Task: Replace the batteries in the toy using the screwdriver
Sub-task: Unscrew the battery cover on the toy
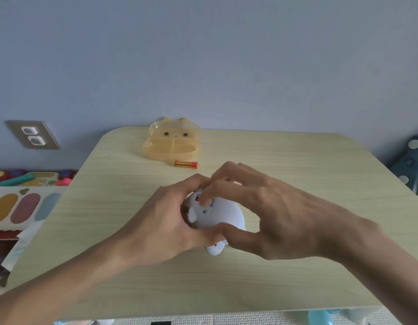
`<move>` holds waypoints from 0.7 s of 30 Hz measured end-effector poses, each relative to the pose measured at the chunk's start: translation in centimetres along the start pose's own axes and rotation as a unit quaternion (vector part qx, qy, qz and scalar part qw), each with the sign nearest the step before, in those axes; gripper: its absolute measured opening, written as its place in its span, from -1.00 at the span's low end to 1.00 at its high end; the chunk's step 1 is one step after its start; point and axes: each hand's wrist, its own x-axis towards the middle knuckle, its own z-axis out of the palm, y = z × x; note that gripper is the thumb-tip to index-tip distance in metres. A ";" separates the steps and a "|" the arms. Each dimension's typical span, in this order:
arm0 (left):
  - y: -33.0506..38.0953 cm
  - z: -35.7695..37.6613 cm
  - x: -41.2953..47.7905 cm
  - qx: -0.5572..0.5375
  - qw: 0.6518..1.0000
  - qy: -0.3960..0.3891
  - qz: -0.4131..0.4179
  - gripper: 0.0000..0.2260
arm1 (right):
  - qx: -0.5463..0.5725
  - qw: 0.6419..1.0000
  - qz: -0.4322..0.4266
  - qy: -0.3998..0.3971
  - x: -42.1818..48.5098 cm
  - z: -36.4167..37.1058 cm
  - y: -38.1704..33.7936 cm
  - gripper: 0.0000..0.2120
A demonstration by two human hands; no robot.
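A small white animal-shaped toy lies upside down at the middle of the pale wooden table. Its battery compartment is uncovered and a bit of orange battery shows inside. My left hand cups the toy from the left. My right hand holds it from the right, thumb under its near end and a fingertip pressing into the compartment. A loose orange battery lies farther back on the table. No screwdriver is in view.
A translucent yellow bear-shaped box stands open at the table's far edge, just behind the loose battery. Colourful toys fill a shelf at the left. A wall socket is at the left, and blue play items at the right edge.
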 end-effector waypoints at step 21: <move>0.5 -0.3 0.4 -0.010 0.999 -0.039 -0.006 -0.58 | -0.039 0.997 0.019 -0.065 0.8 -1.5 -1.2 -0.60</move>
